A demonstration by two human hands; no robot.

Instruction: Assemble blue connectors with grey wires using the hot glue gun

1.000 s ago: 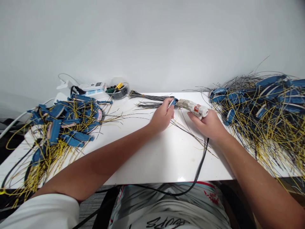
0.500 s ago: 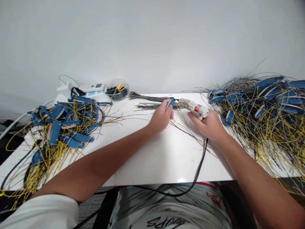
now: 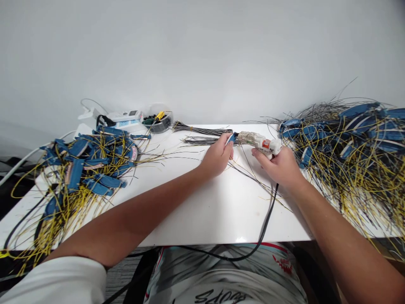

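Note:
My left hand (image 3: 218,156) pinches a small blue piece (image 3: 232,138) with thin black and yellow wires trailing from it. My right hand (image 3: 281,164) is wrapped round a white hand tool (image 3: 253,140) with an orange-red mark and a black cord (image 3: 268,215). The tool's dark tip meets the blue piece, or is very close to it; exact contact is too small to tell. Behind my left hand lie bundles of thin dark wires (image 3: 202,130) on the white table (image 3: 196,215).
A heap of blue pieces with yellow and black wires (image 3: 76,169) covers the left side. A larger such heap (image 3: 357,147) fills the right. At the back left stand a clear round container (image 3: 163,124) and a white power strip (image 3: 123,118). The cord hangs over the front edge.
The whole view has shifted slightly. My left hand, with the blue piece, has moved a little to the right, closer to the tool, and the blue piece is tilted differently.

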